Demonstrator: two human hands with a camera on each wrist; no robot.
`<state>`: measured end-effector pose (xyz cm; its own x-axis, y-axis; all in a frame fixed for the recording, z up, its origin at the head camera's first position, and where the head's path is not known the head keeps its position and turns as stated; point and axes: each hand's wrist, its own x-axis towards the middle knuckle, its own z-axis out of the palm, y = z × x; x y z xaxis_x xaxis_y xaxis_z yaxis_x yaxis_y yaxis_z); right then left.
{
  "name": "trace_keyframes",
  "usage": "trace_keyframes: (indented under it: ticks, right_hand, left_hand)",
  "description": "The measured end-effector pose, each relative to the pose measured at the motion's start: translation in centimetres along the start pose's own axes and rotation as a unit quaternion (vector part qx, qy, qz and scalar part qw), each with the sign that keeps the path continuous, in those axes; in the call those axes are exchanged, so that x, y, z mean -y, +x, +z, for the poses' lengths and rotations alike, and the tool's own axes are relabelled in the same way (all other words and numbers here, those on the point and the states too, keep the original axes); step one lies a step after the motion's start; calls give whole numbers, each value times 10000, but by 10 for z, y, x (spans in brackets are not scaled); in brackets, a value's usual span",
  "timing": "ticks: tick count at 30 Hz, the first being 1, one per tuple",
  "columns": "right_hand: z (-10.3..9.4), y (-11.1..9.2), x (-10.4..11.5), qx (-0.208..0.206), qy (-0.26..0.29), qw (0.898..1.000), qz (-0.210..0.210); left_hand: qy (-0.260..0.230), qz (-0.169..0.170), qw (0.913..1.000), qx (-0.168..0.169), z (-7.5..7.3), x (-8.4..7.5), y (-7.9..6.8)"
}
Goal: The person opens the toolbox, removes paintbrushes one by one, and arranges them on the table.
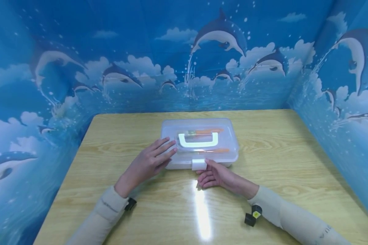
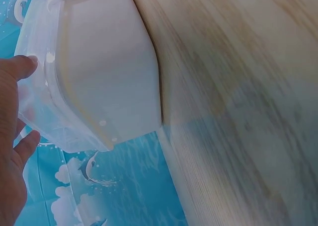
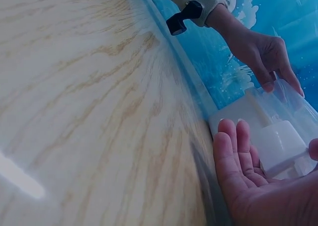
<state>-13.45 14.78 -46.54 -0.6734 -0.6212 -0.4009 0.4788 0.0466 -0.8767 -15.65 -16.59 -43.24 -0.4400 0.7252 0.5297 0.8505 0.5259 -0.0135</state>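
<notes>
A clear plastic storage box (image 1: pixel 230 143) with a white carry handle (image 1: pixel 198 144) on its lid sits on the table, lid down. My left hand (image 1: pixel 150 161) rests its outstretched fingers on the lid's left front corner; in the left wrist view the thumb (image 2: pixel 25 66) lies against the lid's edge. At the front, my right hand (image 1: pixel 219 175) pinches the white latch (image 1: pixel 198 164), thumb at its upper edge and a fingertip by its lower edge. The other right fingers (image 3: pixel 226 151) are loosely bent in front of the box. Orange-handled brushes (image 1: pixel 208 131) show through the lid.
The box stands toward the back of a wood-grain table (image 1: pixel 116 136). Blue curtains (image 1: pixel 141 44) printed with dolphins rise behind the table and along both sides. A small black camera (image 1: pixel 250 217) is strapped to the right wrist.
</notes>
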Motion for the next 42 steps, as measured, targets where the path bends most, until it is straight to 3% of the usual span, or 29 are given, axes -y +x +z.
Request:
trace_keyframes:
  ticks: [30, 42]
  right_hand:
    - [2, -2, 3, -44, -149, 9999, -23]
    - [1, -1, 1, -49, 74, 9999, -88]
  left_hand:
    - [-51, -51, 10000, 16, -1, -2, 0]
    - [-108, -117, 9999, 13, 2, -4, -2]
